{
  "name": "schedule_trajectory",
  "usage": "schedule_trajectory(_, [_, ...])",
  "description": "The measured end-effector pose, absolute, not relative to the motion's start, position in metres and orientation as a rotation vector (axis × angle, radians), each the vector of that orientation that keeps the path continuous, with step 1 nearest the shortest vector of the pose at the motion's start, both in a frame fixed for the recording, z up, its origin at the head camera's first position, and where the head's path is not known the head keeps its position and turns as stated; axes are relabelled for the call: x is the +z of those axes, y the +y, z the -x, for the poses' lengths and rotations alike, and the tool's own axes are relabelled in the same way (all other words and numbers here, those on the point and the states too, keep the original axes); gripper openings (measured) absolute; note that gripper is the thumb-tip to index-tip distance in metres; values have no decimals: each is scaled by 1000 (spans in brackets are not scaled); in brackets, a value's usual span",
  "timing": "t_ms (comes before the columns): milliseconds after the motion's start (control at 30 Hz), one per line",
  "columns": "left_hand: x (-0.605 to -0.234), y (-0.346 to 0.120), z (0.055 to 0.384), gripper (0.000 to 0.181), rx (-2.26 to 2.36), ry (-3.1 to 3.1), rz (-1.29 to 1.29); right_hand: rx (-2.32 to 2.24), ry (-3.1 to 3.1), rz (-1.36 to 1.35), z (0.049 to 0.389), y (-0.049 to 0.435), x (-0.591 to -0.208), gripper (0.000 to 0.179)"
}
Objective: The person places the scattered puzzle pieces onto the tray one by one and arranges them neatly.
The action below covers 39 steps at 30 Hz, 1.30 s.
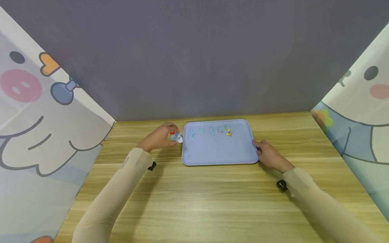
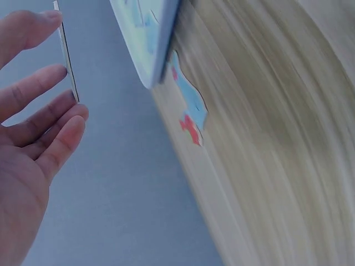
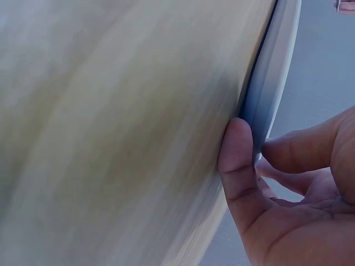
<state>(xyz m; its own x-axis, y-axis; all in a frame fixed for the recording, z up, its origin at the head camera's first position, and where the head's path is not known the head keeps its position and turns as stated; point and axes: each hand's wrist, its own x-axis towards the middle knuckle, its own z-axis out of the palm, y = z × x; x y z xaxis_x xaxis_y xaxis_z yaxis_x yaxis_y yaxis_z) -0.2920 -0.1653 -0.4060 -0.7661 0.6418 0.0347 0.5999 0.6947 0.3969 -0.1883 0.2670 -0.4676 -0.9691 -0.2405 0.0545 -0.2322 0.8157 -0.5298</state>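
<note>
My left hand pinches a thin flat puzzle piece between thumb and fingertips, just off the tray's left edge. The left wrist view shows that piece edge-on, so its picture is hidden there. Below it, a blue and red puzzle piece lies on the table beside the tray. The light blue tray bears several puzzle pieces in a row along its far side. At the tray's right side, my right hand grips the rim between its digits.
A wood-grain table lies under the tray and both arms. Behind it rises a grey wall. Cartoon-printed panels stand on the left and right.
</note>
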Motion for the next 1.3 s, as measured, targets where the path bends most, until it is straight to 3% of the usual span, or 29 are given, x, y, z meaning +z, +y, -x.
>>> schedule_trajectory(267, [-400,-148,290,43,634,2805,-1229,-864,2974,375,188,267,-466,45])
schedule_trajectory(700, [-397,-108,295,44,598,2763,-1349,-874,2963,361,190,267,-468,45])
schedule_trajectory(1300, [-417,-46,296,43,452,2751,-1288,-878,2950,331,189,266,-466,46])
